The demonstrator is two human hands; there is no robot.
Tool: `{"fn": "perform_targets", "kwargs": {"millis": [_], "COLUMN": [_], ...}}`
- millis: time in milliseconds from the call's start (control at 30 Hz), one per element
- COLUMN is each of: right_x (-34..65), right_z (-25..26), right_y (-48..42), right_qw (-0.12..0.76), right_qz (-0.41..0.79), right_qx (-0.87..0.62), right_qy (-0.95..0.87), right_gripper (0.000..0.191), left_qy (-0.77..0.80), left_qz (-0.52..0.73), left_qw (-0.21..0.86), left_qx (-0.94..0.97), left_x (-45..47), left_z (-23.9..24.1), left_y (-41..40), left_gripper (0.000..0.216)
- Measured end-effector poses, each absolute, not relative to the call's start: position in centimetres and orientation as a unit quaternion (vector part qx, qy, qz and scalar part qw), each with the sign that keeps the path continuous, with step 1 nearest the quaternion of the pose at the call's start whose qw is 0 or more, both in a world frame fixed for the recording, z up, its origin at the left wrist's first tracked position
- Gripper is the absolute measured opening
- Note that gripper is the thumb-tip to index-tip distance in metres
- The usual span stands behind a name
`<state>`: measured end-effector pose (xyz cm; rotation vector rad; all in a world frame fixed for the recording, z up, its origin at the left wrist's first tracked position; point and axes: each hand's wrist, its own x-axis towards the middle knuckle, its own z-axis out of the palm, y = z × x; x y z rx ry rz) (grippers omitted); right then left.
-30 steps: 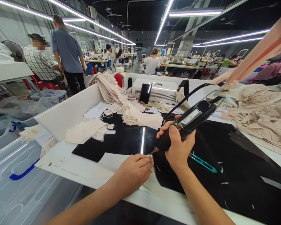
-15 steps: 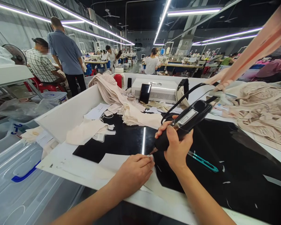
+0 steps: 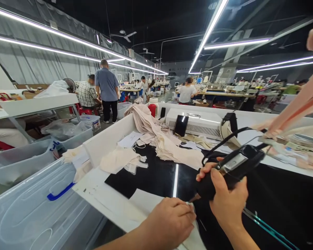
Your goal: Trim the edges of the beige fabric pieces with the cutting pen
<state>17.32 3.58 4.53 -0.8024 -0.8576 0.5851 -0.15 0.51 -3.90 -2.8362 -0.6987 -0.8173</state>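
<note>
My right hand (image 3: 231, 205) is wrapped around a black corded hot knife (image 3: 236, 163), its pointed tip angled down to the left. Close to that tip, my left hand (image 3: 169, 220) has its fingers pressed together on the edge of a pale fabric piece (image 3: 146, 199). My fingers hide part of this edge, and I cannot tell whether the tip touches it. Under the fabric lies a glossy black sheet (image 3: 151, 177). A slim teal tool (image 3: 271, 231), blurred, lies to the right of my right wrist.
Stacked cream fabric strips (image 3: 169, 146) lie beyond the sheet. Behind them are a phone (image 3: 181, 125) and a white vented box (image 3: 206, 126). A pink cloth strap (image 3: 294, 100) hangs at the right, by the tool's cable. Clear plastic bins (image 3: 36, 208) stand at left; several people work farther off.
The view has turned left and tilted up, so the hands and table appear lower and farther right. Both hands keep their hold, with the tip still beside the left fingers.
</note>
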Motion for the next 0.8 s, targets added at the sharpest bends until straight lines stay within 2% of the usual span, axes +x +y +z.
{"fn": "perform_targets", "kwargs": {"millis": [267, 633, 800], "right_x": [18.5, 19.3, 19.6], "right_z": [4.9, 4.5, 4.2], "right_y": [2.6, 1.7, 1.4], "right_qw": [0.79, 0.776, 0.771], "right_qz": [0.271, 0.259, 0.248], "right_qx": [-0.41, -0.432, -0.438], "right_qy": [-0.366, -0.38, -0.389], "right_gripper": [0.062, 0.069, 0.067], "left_qy": [-0.286, -0.341, -0.36], "left_qz": [-0.242, -0.213, -0.2], "left_qw": [0.014, 0.006, 0.0], "left_qx": [-0.927, -0.916, -0.911], "left_x": [-2.1, -4.3, -4.9], "left_z": [-3.6, -2.9, -3.0], "left_y": [1.2, 2.0, 2.7], "left_gripper": [0.024, 0.039, 0.042]}}
